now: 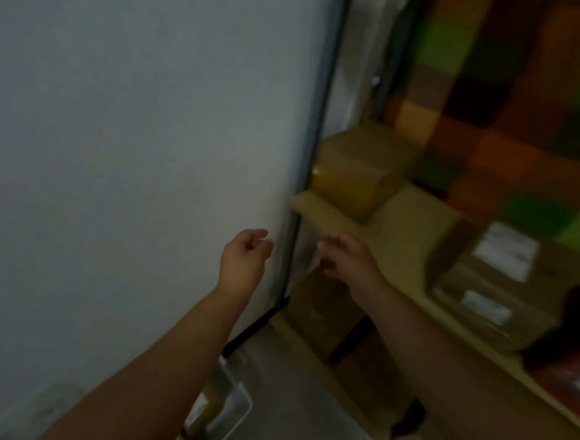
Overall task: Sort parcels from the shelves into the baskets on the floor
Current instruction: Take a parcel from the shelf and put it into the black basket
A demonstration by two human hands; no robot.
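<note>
left hand [246, 257] fingers loosely curled, empty, before grey wall [121, 128]. right hand [349, 258] fingers relaxed, slightly spread, at pale wrapper [310, 261]; contact lost in blur. brown parcel [360, 168] on shelf [408, 218] above hands. basket [247, 405] on floor under left arm.

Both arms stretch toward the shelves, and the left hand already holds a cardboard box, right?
No: the head view shows the left hand empty, fingers loosely curled. The cardboard box sits on a shelf, untouched.

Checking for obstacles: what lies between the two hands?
In the head view, a grey post stands between the left hand and the right hand.
</note>
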